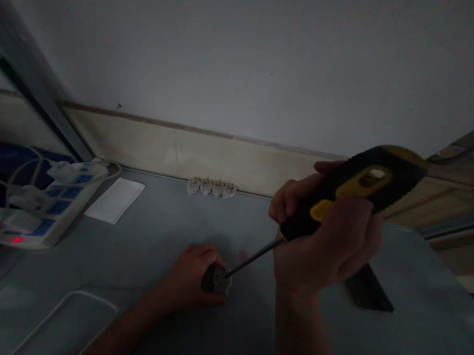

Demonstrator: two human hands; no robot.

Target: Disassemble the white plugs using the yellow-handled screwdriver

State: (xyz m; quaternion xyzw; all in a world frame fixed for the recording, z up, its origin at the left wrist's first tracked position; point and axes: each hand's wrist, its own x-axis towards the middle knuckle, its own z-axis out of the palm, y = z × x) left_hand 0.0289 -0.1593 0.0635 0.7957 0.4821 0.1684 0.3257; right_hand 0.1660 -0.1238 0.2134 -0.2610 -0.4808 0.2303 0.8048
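- Power strip [54,209], white with blue switches and a lit red lamp, is set at the far left, crowded with white plugs and cables [26,197].
- Paper slip [114,200] is laid on the grey surface [156,219], just right of the strip.
- Left hand [188,273] is closed around a small dark-and-pale fitting [218,280], which is pinned to the surface near the middle; the forearm is kept low, coming in from the near side.
- Row of four pale fittings [211,187] is lined up at the far edge, their exact kind hidden by dim light.
- Screwdriver [364,183], with a black-and-yellow handle, is angled down and left, its tip set against the held fitting.
- Right hand [329,243] is closed around the handle, wrist raised.
- Fitting is judged light, stiff and apt to slip; it is best taken by its sides.
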